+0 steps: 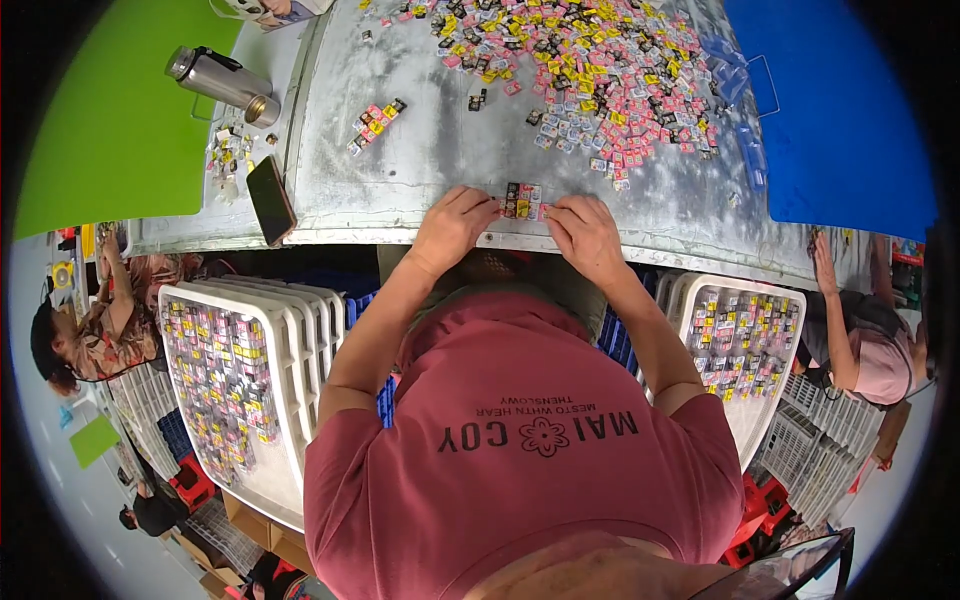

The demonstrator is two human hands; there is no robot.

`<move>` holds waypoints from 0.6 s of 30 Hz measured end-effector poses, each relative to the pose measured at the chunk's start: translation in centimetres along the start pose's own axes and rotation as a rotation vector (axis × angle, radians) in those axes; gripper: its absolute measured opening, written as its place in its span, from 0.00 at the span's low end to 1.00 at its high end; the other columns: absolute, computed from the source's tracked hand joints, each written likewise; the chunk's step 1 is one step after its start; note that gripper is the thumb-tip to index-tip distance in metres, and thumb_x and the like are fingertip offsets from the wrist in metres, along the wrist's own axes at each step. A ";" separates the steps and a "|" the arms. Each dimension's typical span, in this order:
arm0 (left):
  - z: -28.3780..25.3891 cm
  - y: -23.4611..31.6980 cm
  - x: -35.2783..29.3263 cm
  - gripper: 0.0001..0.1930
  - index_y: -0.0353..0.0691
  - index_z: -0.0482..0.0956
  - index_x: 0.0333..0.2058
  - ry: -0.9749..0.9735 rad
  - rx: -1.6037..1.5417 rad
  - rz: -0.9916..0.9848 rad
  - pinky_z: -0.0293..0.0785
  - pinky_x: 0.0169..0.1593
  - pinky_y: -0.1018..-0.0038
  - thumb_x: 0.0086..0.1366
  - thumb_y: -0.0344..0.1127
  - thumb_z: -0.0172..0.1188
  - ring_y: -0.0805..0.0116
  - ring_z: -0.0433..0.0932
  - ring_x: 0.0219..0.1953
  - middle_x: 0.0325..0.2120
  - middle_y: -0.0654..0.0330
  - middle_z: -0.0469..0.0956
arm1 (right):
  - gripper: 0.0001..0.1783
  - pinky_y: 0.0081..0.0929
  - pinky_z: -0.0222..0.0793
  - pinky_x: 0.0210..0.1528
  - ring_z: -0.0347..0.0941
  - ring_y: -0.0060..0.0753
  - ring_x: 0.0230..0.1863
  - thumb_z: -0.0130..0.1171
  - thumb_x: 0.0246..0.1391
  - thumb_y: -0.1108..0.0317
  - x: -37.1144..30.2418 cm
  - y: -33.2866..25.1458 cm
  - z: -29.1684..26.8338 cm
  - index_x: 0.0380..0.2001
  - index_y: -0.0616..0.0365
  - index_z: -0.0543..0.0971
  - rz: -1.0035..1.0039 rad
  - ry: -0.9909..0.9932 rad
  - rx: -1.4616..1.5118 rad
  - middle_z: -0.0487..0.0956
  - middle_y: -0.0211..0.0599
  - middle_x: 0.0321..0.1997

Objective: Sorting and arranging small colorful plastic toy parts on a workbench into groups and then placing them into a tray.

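At the table's near edge, a compact block of small printed tiles (523, 201) in black, pink, yellow and white lies between my hands. My left hand (452, 230) pinches at its left side with the fingers bent together. From the right, my right hand (587, 236) closes thumb and fingers on the opposite edge. My fingertips partly cover the block's sides. Farther left on the metal tabletop (420, 140) sits a short slanted group of similar tiles (376, 126). A wide heap of loose tiles (620, 80) spreads over the far right.
A steel flask (222, 84) and a dark phone (270, 200) lie at the left. Blue (850, 110) and green panels (120, 110) flank the table. White crates with bagged tiles stand by my left (283, 400) and right (690, 310). Other people work at both sides.
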State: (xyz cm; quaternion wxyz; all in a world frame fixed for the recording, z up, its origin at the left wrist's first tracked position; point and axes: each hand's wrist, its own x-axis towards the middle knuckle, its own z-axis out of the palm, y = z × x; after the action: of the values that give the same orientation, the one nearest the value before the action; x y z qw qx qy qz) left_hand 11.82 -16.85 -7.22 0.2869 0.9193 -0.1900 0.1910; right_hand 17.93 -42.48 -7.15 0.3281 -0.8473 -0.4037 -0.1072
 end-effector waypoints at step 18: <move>0.1 -0.4 0.1 0.10 0.38 0.85 0.40 -0.109 0.093 0.048 0.78 0.46 0.67 0.59 0.31 0.69 0.60 0.79 0.40 0.37 0.59 0.80 | 0.08 0.38 0.71 0.45 0.77 0.43 0.39 0.70 0.50 0.72 0.1 0.3 0.1 0.35 0.57 0.83 -0.013 0.010 0.015 0.80 0.35 0.38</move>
State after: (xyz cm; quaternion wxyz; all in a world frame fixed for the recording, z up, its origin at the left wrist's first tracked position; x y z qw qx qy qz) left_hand 12.08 -16.66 -7.46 0.2281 0.9359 -0.2184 0.1562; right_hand 18.23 -42.45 -7.29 0.3356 -0.8418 -0.4082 -0.1103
